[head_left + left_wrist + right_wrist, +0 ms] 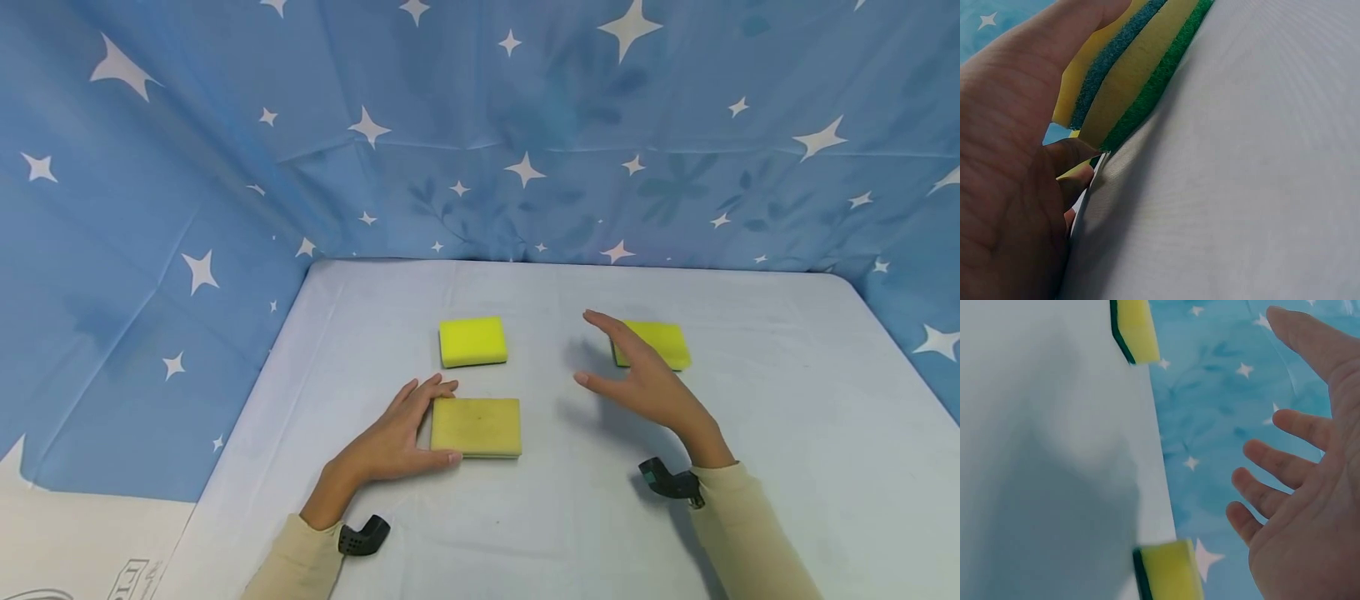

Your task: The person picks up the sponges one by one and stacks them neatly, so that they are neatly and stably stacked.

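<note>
Three yellow sponges lie on a pale table. My left hand grips the left end of the nearest sponge, thumb on its front edge and fingers at its far corner. Close up, in the left wrist view, this sponge shows yellow, blue, yellow and green layers beside my palm. A brighter sponge lies just behind it. My right hand hovers open with fingers spread, in front of the right sponge, not touching it. In the right wrist view the spread fingers hold nothing.
A blue cloth with white stars walls the table at the back and both sides. Two yellow sponges with green undersides show in the right wrist view. Black wrist cameras sit by my sleeves.
</note>
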A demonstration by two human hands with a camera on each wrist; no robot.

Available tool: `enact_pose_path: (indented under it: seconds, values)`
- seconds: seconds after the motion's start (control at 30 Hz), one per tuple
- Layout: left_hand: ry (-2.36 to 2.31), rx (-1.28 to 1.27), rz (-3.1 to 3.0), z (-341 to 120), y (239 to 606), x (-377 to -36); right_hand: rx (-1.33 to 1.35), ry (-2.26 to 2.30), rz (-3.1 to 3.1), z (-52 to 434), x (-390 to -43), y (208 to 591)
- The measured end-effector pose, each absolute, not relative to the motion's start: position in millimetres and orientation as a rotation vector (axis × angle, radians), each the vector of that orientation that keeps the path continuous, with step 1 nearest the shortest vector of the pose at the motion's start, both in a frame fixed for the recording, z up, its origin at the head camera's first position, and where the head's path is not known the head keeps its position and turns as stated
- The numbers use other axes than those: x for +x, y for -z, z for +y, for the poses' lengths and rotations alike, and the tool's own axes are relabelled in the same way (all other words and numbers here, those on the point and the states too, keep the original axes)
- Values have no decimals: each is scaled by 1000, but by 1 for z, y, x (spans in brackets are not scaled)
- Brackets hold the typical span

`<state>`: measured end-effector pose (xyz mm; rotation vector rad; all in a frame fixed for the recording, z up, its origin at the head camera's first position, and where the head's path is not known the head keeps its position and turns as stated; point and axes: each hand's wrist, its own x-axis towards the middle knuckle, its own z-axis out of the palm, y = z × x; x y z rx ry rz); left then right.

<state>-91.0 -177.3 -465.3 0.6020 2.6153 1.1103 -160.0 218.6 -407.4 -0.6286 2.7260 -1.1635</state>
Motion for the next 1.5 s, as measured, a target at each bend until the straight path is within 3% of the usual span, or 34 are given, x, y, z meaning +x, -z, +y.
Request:
enact_pose_path:
  seconds: [0.7,1.5]
  values:
    - [-1113,613,2608,-176,460,-90,-351,1211,2743,277,-172,404]
    - [-1114,596,2622,-176,459,-88,-174,1239,2675,315,-184,441]
